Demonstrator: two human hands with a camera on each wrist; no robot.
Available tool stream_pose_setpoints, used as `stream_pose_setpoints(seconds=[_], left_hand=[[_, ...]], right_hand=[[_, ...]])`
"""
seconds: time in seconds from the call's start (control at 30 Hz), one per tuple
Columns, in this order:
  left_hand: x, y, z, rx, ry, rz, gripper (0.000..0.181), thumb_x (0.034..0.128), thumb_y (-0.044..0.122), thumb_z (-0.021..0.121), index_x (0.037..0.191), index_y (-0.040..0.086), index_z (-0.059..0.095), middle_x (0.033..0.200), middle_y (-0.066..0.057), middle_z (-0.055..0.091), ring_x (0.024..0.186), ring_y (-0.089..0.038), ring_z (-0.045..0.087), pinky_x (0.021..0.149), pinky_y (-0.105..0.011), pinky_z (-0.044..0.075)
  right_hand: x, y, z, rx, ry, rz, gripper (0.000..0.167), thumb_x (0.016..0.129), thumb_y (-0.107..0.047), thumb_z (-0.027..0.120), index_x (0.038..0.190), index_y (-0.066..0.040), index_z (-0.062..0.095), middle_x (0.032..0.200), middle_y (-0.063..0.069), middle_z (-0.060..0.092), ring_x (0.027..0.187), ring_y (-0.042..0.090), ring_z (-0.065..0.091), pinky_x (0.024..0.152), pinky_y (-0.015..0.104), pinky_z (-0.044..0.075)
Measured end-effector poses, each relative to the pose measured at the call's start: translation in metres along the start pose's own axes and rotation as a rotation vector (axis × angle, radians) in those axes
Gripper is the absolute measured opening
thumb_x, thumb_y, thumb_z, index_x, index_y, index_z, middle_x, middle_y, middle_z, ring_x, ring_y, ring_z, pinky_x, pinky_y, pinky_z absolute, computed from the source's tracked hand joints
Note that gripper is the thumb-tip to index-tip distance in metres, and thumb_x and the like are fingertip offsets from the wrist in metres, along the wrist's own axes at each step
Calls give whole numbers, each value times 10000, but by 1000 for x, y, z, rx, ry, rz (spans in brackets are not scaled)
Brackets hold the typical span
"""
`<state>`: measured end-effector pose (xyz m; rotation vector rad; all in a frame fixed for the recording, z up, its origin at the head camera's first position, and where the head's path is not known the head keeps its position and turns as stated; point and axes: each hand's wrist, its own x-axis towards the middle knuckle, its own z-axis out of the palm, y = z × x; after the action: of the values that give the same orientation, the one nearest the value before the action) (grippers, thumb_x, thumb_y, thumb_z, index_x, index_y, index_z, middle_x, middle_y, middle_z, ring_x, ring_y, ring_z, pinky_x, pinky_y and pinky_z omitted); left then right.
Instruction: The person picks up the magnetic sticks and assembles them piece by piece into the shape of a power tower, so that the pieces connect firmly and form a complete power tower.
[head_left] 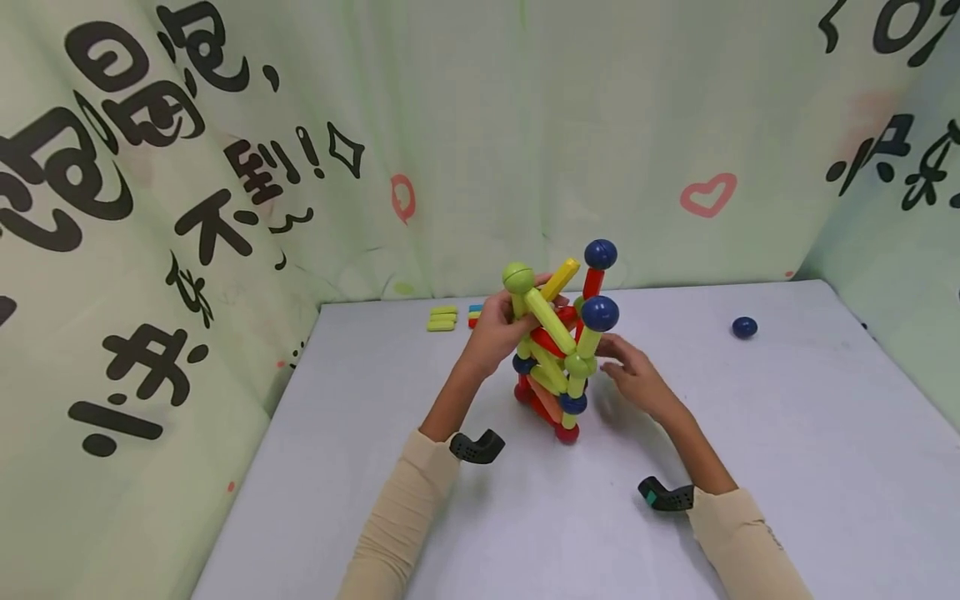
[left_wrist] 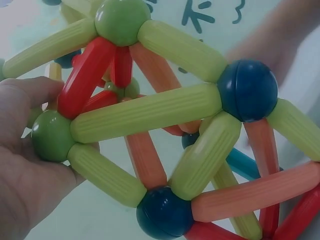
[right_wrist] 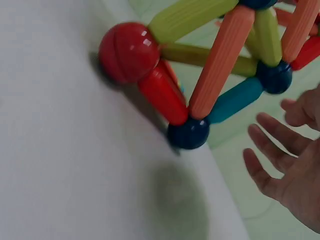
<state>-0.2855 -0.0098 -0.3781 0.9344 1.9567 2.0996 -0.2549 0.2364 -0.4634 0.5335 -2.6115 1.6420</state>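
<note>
A tall tower of magnetic sticks and balls (head_left: 550,321) stands on the table, built of green, red, orange, yellow and blue pieces. My left hand (head_left: 497,329) grips its upper left part; in the left wrist view, thumb and fingers of that hand (left_wrist: 22,165) curl about a green ball (left_wrist: 52,136) and the sticks by it. Beside the tower's right side is my right hand (head_left: 636,379). Its fingers are spread and loosely bent in the right wrist view, apart from the blue ball (right_wrist: 188,133) at the base and holding nothing.
Several loose green sticks (head_left: 442,317) lie at the table's back edge, with blue, yellow and red sticks (head_left: 474,315) partly behind my left hand. One dark blue ball (head_left: 745,327) sits at the back right. A printed curtain (head_left: 465,150) hangs behind the white table (head_left: 337,467).
</note>
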Motion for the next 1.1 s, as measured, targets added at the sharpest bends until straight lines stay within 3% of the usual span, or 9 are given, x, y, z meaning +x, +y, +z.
stream_pose_setpoints(seconds=[0.1,0.2,0.3,0.53,0.8,0.9,1.0,1.07,1.1], left_hand=[[-1,0,3,34,24,-14,461,989,48,539,1443,101,471,1252,-236,637,1250,-280,584,1034,-331,473],[0,2,4,70,40,-27,456,990,68,548,1438,118,484,1255,-213,643,1248,-243,586,1027,-322,478],[1,4,3,82,49,-40,452,989,79,554,1435,125,492,1255,-202,648,1240,-234,588,1024,-325,482],[1,2,2,50,32,-78,442,983,108,576,1419,146,519,1282,-176,641,1216,-233,610,1014,-326,489],[-7,-7,-11,138,-21,-52,494,974,169,601,1450,198,475,1407,-71,546,1303,-205,514,1031,-373,480],[-14,-16,-28,174,-73,-57,585,939,311,657,1468,194,435,1412,-73,518,1310,-213,484,1022,-386,484],[-22,-28,-50,219,-116,-93,606,928,303,673,1468,186,425,1404,-107,515,1304,-280,481,1021,-420,475],[-27,-37,-65,268,-83,-150,577,929,288,674,1447,160,453,1399,-116,530,1303,-300,489,1030,-443,465],[-29,-43,-71,315,-37,-185,526,936,252,666,1419,147,487,1379,-118,551,1289,-305,502,1033,-446,463]], right_hand=[[1,-23,-3,81,178,-78,408,1043,-90,415,1441,-2,393,1375,258,510,1200,79,546,957,190,492],[7,-46,-3,120,303,-157,441,1042,-183,456,1470,-92,406,1386,211,529,1194,-40,533,953,115,453],[14,-64,0,153,367,-193,444,1025,-197,498,1461,-134,441,1373,129,566,1226,-13,535,988,131,436],[23,-75,3,243,424,-159,390,999,-167,549,1369,-43,545,1181,-169,629,1158,13,574,954,119,457],[17,-61,4,225,348,-143,404,1018,-216,520,1366,-10,528,1212,-187,599,1182,-7,544,965,111,443],[14,-51,4,209,266,-110,424,1035,-231,479,1391,1,481,1197,-187,575,1146,-16,549,942,108,454],[10,-41,2,189,162,-56,470,1049,-282,439,1417,12,436,1185,-143,566,1104,-24,549,909,98,459],[8,-37,1,169,106,-29,490,1053,-289,424,1443,7,404,1261,-33,576,1162,49,554,924,108,457],[7,-35,1,162,84,-21,493,1054,-282,421,1453,5,389,1309,30,567,1215,106,548,949,123,451]])
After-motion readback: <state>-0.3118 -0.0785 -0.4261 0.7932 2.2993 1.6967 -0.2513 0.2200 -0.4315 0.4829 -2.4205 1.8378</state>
